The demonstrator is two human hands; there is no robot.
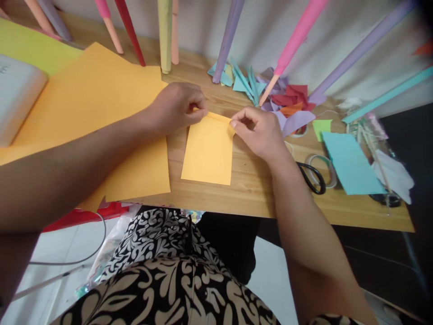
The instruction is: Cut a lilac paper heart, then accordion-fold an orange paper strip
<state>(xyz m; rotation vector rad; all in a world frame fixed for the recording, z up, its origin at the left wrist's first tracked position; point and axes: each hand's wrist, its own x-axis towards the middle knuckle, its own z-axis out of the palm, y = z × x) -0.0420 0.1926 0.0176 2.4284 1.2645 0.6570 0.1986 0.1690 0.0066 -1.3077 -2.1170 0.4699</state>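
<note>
A small orange paper rectangle (208, 153) lies on the wooden table (250, 189) in front of me. Its far edge is turned over into a narrow fold. My left hand (177, 108) pinches the left end of that fold. My right hand (259, 131) pinches the right end with thumb and forefinger. Both hands rest on the table at the paper's far edge.
Large orange sheets (101, 113) lie to the left, beside an open book (16, 97) and a yellow sheet. Several rolled paper sticks (165, 36) lean against the wall. Coloured scraps (284, 97), black-handled scissors (313, 176), a tape roll and a teal sheet (350, 162) lie right.
</note>
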